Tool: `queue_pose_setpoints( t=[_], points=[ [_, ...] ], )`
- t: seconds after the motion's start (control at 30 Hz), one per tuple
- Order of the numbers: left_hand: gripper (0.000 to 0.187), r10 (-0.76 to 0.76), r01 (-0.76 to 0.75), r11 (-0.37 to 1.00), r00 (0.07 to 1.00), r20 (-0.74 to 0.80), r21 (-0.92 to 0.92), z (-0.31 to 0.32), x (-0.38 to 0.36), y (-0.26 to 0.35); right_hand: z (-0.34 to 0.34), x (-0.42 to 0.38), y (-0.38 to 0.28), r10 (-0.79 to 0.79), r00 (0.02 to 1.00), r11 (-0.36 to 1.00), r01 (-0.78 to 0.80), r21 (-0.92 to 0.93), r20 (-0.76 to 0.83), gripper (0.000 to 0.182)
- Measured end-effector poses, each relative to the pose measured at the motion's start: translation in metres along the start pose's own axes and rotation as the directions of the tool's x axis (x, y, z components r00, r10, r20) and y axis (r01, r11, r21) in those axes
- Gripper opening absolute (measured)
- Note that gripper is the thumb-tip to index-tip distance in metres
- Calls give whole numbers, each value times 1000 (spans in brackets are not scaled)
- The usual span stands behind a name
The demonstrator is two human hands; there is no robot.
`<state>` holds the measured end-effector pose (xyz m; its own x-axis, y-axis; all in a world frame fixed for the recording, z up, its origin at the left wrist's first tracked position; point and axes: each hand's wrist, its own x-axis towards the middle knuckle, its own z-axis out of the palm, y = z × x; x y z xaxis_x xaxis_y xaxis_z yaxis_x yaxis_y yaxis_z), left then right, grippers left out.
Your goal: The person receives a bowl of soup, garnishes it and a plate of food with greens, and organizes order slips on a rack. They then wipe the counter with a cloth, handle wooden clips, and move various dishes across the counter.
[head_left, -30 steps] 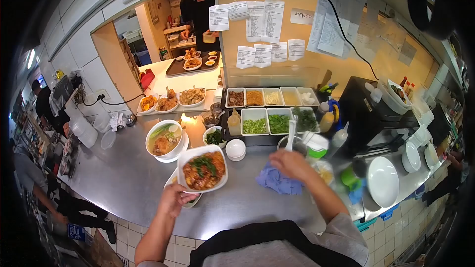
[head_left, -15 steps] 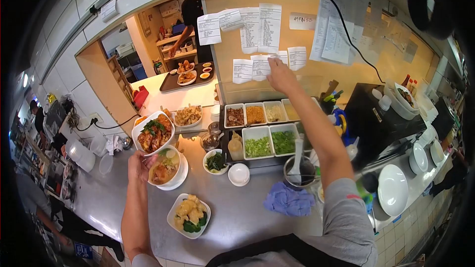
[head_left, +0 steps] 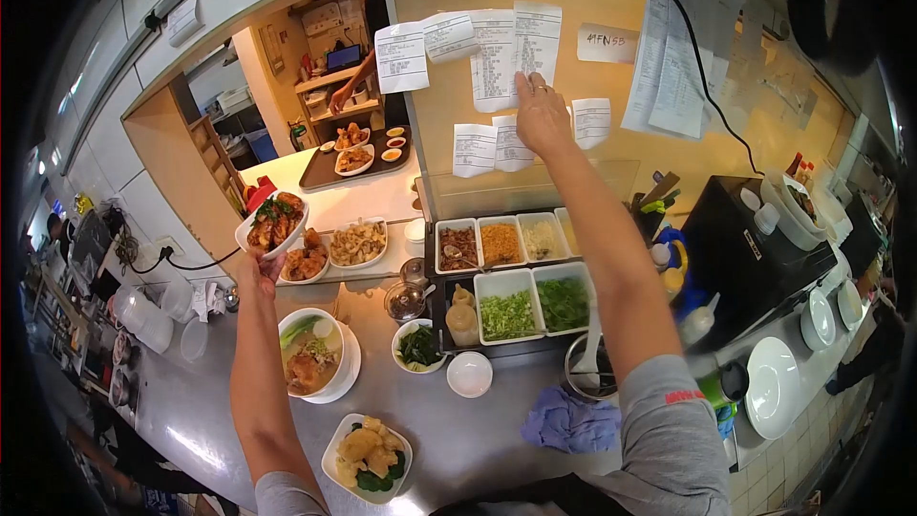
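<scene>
In the head view, my left hand (head_left: 256, 270) grips a tilted white dish of glazed, browned meat with green leaves (head_left: 277, 220) from below, over the pass counter. My right hand (head_left: 543, 119) is raised to the wall with its fingers stretched out, fingertips at the lower edge of a long printed order slip (head_left: 538, 33). The hand partly covers the lower row of slips, including one order slip (head_left: 513, 141). Below my left forearm, a soup bowl (head_left: 313, 354) stands on a white saucer (head_left: 351, 363). A dish of pale fried pieces and greens (head_left: 367, 459) sits nearest me.
Topping tubs (head_left: 508, 313) of chopped greens and crumbs line the back of the steel counter (head_left: 215, 392). A blue cloth (head_left: 571, 420) lies beside a pot (head_left: 590, 368). Beyond the opening, a person's arm (head_left: 353, 84) reaches near a tray (head_left: 382, 172) of dishes.
My left hand has lifted the meat dish up and left, away from the soup bowl. My right hand has risen from the lower slips to the long upper slip.
</scene>
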<state>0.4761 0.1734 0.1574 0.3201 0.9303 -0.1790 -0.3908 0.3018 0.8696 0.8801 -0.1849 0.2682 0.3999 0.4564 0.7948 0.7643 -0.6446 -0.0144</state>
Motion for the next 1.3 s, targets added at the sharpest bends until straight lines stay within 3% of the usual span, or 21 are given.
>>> queue_pose_setpoints(
  t=[0.17,0.3,0.57,0.7,0.8,0.87,0.97,1.0,1.07,1.1,1.17,1.2,1.27,1.3],
  points=[
    [17,0,-1,998,1000,-18,-55,18,23,-2,13,-3,3,-24,995,999,21,-31,-99,55],
    [19,59,-61,997,997,-52,-49,30,28,-6,12,-2,4,-20,995,999,16,-49,-93,55],
    [25,45,-45,999,999,12,-1,31,47,-10,10,3,-4,-10,999,995,5,-98,-50,56],
    [20,74,-79,995,993,-90,-54,47,48,-17,1,-2,-10,-36,998,987,45,-154,60,56],
    [24,3,-9,997,996,-89,-72,58,56,-18,5,-3,3,-21,999,999,23,-36,48,56],
    [26,36,-41,997,997,-67,-69,67,58,-23,15,-2,20,-102,995,979,103,176,-15,57],
    [32,115,-114,989,993,1,-92,70,57,-27,-52,-24,-3,-127,975,957,72,280,184,51],
    [32,88,-89,991,996,-9,-96,73,57,-25,-81,-39,-13,-133,948,944,32,328,289,50],
    [32,71,-76,993,996,-54,-89,86,44,-24,-110,-74,-15,-333,880,911,208,356,338,48],
    [33,84,-91,993,992,-89,-76,93,35,-22,-134,-94,-23,-365,825,884,161,440,432,47],
    [33,41,-52,996,990,-138,-78,97,43,-24,-187,-126,-43,-422,587,845,-21,534,691,42],
    [33,28,-39,996,991,-132,-81,101,38,-23,-196,-148,-40,-527,480,811,39,583,701,42],
    [33,32,-43,996,990,-134,-78,103,40,-26,-225,-183,-50,-580,266,762,-155,628,770,41],
    [33,40,-50,996,990,-136,-72,106,41,-28,-226,-209,-46,-634,259,712,-171,681,728,41]
  ],
)
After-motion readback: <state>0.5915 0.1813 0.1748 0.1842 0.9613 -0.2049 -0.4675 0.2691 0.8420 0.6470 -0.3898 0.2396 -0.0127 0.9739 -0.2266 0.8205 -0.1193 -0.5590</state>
